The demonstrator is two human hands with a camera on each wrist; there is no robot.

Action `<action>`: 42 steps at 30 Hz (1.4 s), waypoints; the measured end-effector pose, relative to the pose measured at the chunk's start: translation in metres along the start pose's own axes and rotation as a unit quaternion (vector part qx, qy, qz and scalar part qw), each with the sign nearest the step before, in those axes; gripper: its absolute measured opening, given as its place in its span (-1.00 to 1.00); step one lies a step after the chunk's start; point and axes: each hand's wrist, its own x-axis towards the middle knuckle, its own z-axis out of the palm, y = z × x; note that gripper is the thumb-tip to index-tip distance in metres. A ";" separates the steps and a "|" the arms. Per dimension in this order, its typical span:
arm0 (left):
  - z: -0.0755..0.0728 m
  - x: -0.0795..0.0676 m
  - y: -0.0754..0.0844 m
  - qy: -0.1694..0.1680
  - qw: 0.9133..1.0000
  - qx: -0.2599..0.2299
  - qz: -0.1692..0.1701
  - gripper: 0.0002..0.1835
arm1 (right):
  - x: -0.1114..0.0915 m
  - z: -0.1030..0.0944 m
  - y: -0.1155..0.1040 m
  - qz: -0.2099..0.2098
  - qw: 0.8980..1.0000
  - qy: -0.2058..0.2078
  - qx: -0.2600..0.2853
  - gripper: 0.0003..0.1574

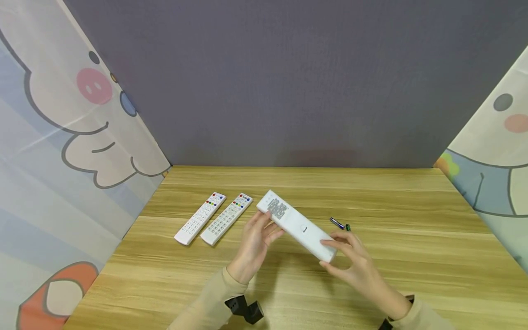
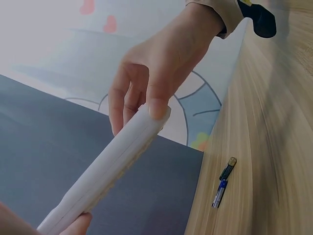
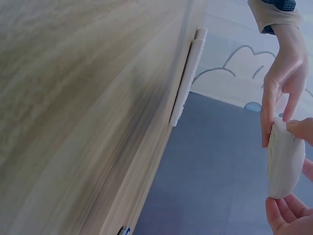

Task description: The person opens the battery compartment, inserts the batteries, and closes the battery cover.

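Observation:
Both hands hold a white remote control [image 1: 294,222] above the wooden table, its back face up, with a grey printed label near the far left end. My left hand [image 1: 252,245] grips that end from beneath. At the near right end my right hand [image 1: 358,266] pinches the remote between thumb and fingers. The left wrist view shows the remote's long side edge [image 2: 110,159], with the buttons largely hidden. Just beyond my right hand, a blue battery [image 1: 337,223] and a green battery [image 1: 348,227] lie on the tabletop.
Two more white remotes, the left one [image 1: 200,218] and the right one [image 1: 227,219], lie button side up and slanted, left of my hands. A dark grey panel [image 1: 305,82] rises behind the table [image 1: 412,238]. Cartoon-printed cloth [image 1: 49,183] hangs along the sides.

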 end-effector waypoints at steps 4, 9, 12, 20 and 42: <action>0.000 0.001 0.000 0.007 1.000 -0.006 -0.004 -0.57 | 0.000 0.002 0.001 -0.032 0.999 0.016 0.000 -0.50; 0.000 0.001 0.000 0.013 1.000 -0.010 -0.001 -0.58 | -0.001 0.004 0.000 -0.031 0.999 0.014 -0.003 -0.49; -0.001 0.001 0.000 0.016 1.000 -0.012 -0.002 -0.57 | -0.002 0.004 -0.001 -0.016 1.000 0.001 -0.004 -0.47; -0.004 0.000 -0.001 0.033 0.999 -0.016 -0.013 -0.59 | -0.001 0.002 -0.003 0.011 0.999 -0.027 0.033 -0.48; -0.003 -0.002 0.002 0.043 0.999 -0.024 -0.014 -0.59 | 0.012 0.007 -0.003 0.022 0.998 -0.054 0.029 -0.40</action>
